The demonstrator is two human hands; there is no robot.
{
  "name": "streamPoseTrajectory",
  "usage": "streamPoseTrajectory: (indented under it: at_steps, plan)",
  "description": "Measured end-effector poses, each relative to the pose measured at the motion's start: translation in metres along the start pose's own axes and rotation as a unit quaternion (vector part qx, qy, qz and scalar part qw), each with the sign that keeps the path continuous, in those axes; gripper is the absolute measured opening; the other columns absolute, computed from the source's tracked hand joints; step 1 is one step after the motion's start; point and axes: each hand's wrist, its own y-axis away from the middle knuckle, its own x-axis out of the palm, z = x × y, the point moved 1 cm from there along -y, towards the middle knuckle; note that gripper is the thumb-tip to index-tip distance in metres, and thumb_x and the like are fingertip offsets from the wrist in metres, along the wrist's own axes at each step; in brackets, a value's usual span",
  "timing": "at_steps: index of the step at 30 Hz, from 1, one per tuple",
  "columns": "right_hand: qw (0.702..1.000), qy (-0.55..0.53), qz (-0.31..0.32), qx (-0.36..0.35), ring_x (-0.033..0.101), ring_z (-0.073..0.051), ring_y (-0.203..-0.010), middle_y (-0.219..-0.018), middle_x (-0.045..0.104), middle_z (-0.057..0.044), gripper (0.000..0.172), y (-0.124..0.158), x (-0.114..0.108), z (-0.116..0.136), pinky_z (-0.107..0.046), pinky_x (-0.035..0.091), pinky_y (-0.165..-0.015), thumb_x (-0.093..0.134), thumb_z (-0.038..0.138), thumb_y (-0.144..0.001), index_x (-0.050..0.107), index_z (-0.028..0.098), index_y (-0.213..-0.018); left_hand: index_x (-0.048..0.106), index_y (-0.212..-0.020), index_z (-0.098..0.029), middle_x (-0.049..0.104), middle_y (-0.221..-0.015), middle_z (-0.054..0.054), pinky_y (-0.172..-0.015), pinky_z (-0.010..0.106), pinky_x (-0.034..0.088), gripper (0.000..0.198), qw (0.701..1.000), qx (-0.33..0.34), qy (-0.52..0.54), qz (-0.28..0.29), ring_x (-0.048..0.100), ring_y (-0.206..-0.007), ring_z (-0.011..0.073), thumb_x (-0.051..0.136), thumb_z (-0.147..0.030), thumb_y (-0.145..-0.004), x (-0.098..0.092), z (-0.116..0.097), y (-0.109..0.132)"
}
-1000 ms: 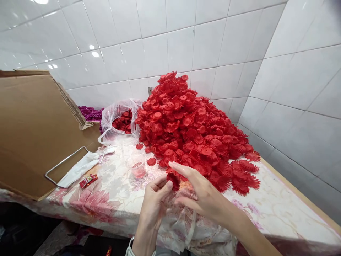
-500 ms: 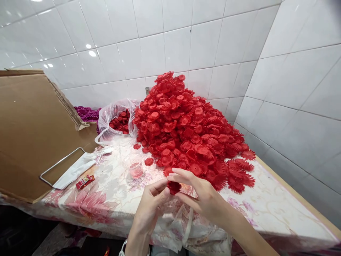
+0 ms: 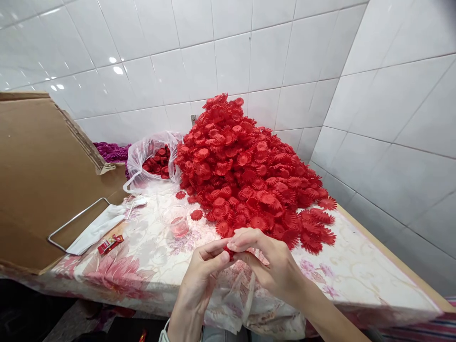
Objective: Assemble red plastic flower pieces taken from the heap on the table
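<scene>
My left hand [image 3: 203, 275] and my right hand [image 3: 272, 266] meet above the near edge of the table, fingertips pinched together on one small red plastic flower piece [image 3: 230, 252], which the fingers mostly hide. Just behind the hands rises a big heap of red flower pieces [image 3: 249, 175] piled against the tiled wall. A few loose red pieces [image 3: 196, 214] lie at the heap's near left foot.
A floral cloth [image 3: 142, 256] covers the table. On it stand a small clear cup [image 3: 175, 221], a clear bag of darker red pieces [image 3: 153, 159], a white cloth [image 3: 94, 230] and a red wrapper [image 3: 110, 244]. Cardboard [image 3: 42, 175] leans at left, purple pieces [image 3: 112, 152] behind it.
My right hand's fingers have curled down from stretched out to pinch the red piece together with the left. The view has drifted slightly right.
</scene>
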Motion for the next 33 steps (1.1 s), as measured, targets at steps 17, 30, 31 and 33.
streamPoseTrajectory:
  at_steps: [17, 30, 31, 33]
  plan:
    - [0.994, 0.036, 0.009, 0.105, 0.064, -0.019, -0.105, -0.111, 0.068, -0.006, 0.033, 0.012, -0.006, 0.002, -0.032, 0.052, -0.091, 0.059, 0.012, -0.084, 0.055, 0.023, -0.115, 0.078, -0.076, -0.011, 0.073, -0.063, 0.007, -0.053, 0.020, 0.050, 0.043, 1.000, 0.014, -0.021, -0.013, 0.064, -0.053, 0.0128, 0.091, -0.038, -0.044, -0.005, 0.010, -0.006]
    - [0.919, -0.239, -0.046, 0.310, 0.061, -0.015, -0.075, -0.077, 0.068, 0.002, 0.022, 0.002, -0.005, 0.012, -0.027, 0.046, -0.072, 0.073, 0.024, -0.073, 0.061, 0.022, -0.092, 0.079, -0.084, -0.025, 0.078, -0.080, 0.005, -0.072, 0.021, 0.053, 0.032, 0.991, 0.103, -0.077, 0.021, 0.071, -0.080, 0.0180, 0.087, -0.035, -0.055, -0.003, 0.011, 0.002]
    - [0.909, -0.262, -0.047, 0.320, 0.061, -0.014, -0.074, -0.075, 0.068, 0.002, 0.024, 0.002, -0.006, 0.012, -0.027, 0.045, -0.071, 0.075, 0.025, -0.072, 0.061, 0.022, -0.091, 0.079, -0.084, -0.026, 0.078, -0.080, 0.004, -0.071, 0.021, 0.053, 0.032, 0.992, 0.100, -0.081, 0.018, 0.071, -0.078, 0.0177, 0.088, -0.035, -0.054, -0.002, 0.010, 0.003]
    - [0.893, -0.298, -0.051, 0.334, 0.059, -0.013, -0.071, -0.073, 0.067, 0.003, 0.028, 0.000, -0.007, 0.011, -0.026, 0.044, -0.068, 0.079, 0.027, -0.068, 0.061, 0.021, -0.089, 0.080, -0.082, -0.026, 0.078, -0.078, 0.004, -0.070, 0.021, 0.054, 0.033, 0.992, 0.094, -0.082, 0.006, 0.071, -0.076, 0.0175, 0.088, -0.036, -0.052, 0.002, 0.009, 0.007]
